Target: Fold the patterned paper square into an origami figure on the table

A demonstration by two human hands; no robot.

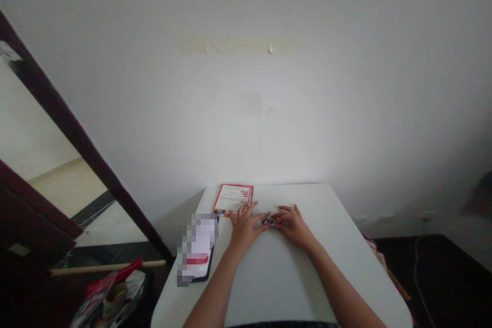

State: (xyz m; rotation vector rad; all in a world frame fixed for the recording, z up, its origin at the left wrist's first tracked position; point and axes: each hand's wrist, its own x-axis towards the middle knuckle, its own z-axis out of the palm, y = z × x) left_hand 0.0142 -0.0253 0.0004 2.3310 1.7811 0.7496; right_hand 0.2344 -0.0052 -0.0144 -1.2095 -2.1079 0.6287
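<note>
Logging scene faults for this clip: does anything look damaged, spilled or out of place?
The wall above the table looks marred: a yellowish strip with small peeling bits stands out against the white. No spill shows.

Dim, soft shadows, dark corners, slight blur

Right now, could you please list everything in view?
Wall: one, pale grey, ahead
Table: one, white, against wall
Printed card: one, white, red-bordered, table's far left
Phone-like device: one, dark-edged, blurred, table's left side
Small patterned item: count unclear, dark and pale, mid-table
Pole: one, pale, left floor
Plastic bag: one, clear, lower left
Door frame: one, dark, left
Cable: one, pale, right
Left hand: one, bare, at item's left
Right hand: one, bare, at item's right
</note>
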